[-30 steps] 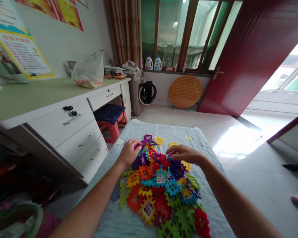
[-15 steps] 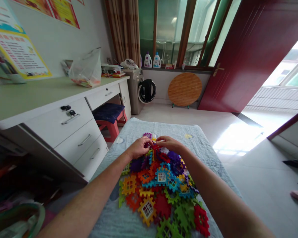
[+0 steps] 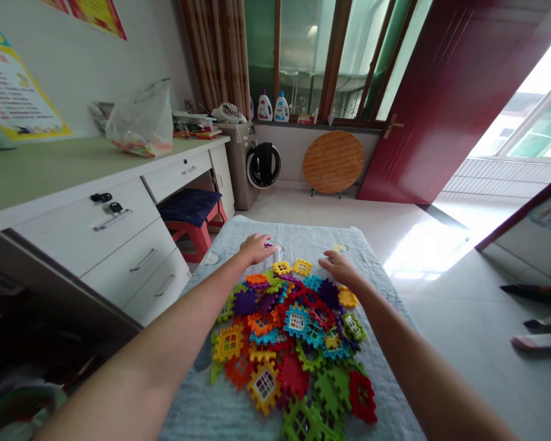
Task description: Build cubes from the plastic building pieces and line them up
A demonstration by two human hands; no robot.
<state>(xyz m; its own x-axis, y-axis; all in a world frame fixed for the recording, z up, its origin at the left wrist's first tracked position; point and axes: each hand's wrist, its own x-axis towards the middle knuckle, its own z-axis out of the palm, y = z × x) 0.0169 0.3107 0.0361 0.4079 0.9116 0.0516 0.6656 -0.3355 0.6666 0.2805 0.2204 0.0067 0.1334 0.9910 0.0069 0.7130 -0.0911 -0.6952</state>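
Note:
My left hand (image 3: 256, 248) is at the far left of a heap of interlocking plastic building tiles (image 3: 298, 321). Its fingers are curled over a purple tile (image 3: 269, 245), which they mostly cover. On the other side, my right hand (image 3: 340, 267) hovers near the heap's far right edge with its fingers apart and nothing in them. Two yellow tiles (image 3: 302, 267) lie at the far end of the heap, between the hands. Red, blue, green, orange and purple tiles overlap below them, several with window-grid centres.
The tiles lie on a table covered with a pale blue cloth (image 3: 303, 236). To the left stand a white desk (image 3: 133, 239) and a red stool with a dark cushion (image 3: 190, 211). A washing machine (image 3: 243, 165) and a round wooden tabletop (image 3: 333, 162) are beyond.
My hands have moved apart from the middle of the heap's far end, the left one outward onto the purple tile, the right one outward. The yellow tiles between them are now uncovered.

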